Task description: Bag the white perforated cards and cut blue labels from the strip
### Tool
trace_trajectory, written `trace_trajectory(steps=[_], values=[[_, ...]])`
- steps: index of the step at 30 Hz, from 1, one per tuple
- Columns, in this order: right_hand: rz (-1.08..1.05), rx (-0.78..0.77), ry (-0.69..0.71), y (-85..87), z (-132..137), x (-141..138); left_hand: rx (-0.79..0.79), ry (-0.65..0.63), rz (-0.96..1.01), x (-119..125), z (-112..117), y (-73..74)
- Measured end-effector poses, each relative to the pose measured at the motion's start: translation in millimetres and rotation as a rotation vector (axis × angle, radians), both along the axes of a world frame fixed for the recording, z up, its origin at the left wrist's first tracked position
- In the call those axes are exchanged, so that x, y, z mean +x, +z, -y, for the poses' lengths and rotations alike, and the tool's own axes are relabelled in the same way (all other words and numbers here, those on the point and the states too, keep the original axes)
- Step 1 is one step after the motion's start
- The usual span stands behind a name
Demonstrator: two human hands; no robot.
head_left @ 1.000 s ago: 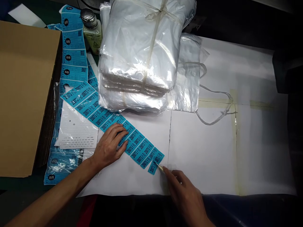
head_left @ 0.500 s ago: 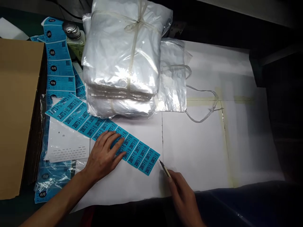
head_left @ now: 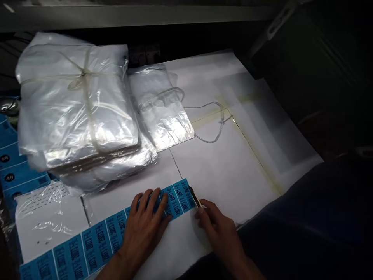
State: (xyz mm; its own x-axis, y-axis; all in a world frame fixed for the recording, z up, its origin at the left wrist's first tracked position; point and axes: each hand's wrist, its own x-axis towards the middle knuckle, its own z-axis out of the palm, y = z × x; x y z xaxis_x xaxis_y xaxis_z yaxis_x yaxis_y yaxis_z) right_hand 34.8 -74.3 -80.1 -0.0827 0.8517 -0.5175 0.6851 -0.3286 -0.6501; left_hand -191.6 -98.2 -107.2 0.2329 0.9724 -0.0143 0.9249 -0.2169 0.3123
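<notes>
On the white paper [head_left: 221, 167] sits a tied bundle of clear plastic bags [head_left: 70, 132]. A clear sleeve [head_left: 8, 228] holds a white printed sheet [head_left: 52, 227]. The blue label strip [head_left: 117, 229] lies under the spread, ungripping left hand [head_left: 147, 227], its lower left corner cut off. The right hand [head_left: 217, 229] pinches a slim tool [head_left: 196, 198], hard to identify, its tip at the strip's right edge.

A stack of clear plastic bags [head_left: 113, 112] is bound with pale string [head_left: 88, 102]; beside it, a flatter plastic packet [head_left: 163, 112] is laid on white sheeting [head_left: 212, 171] patched with yellowish tape [head_left: 250, 97]
</notes>
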Motion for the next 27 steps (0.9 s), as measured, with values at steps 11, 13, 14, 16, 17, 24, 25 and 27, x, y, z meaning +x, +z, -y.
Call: trace_trajectory(steps=[11, 13, 14, 16, 17, 24, 25, 27], values=[[-0.049, 0.256, 0.038, -15.1, 6.9, -42.5, 0.131, -0.184, 0.142, -1.0, -35.9, -10.3], [-0.047, 0.263, 0.034, -19.1, 5.7, -52.7, 0.126, -0.191, 0.151, -1.7, -37.4, -13.3], [-0.046, 0.267, 0.032, -21.4, 6.1, -55.8, 0.124, -0.190, 0.158, -2.0, -37.4, -14.4], [-0.042, 0.277, 0.031, -25.9, 8.5, -58.2, 0.116, -0.184, 0.165, -2.6, -37.0, -15.8], [-0.035, 0.288, 0.033, -27.9, 10.1, -58.0, 0.112, -0.182, 0.167, -2.8, -36.7, -16.1], [-0.032, 0.314, 0.028, -31.3, 12.9, -56.9, 0.119, -0.183, 0.184, -4.1, -36.1, -16.4], [-0.031, 0.314, 0.031, -31.1, 12.2, -57.7, 0.116, -0.183, 0.185, -4.2, -36.1, -16.4], [-0.021, 0.319, 0.044, -31.0, 11.2, -58.8, 0.113, -0.182, 0.187, -4.1, -36.1, -16.4]])
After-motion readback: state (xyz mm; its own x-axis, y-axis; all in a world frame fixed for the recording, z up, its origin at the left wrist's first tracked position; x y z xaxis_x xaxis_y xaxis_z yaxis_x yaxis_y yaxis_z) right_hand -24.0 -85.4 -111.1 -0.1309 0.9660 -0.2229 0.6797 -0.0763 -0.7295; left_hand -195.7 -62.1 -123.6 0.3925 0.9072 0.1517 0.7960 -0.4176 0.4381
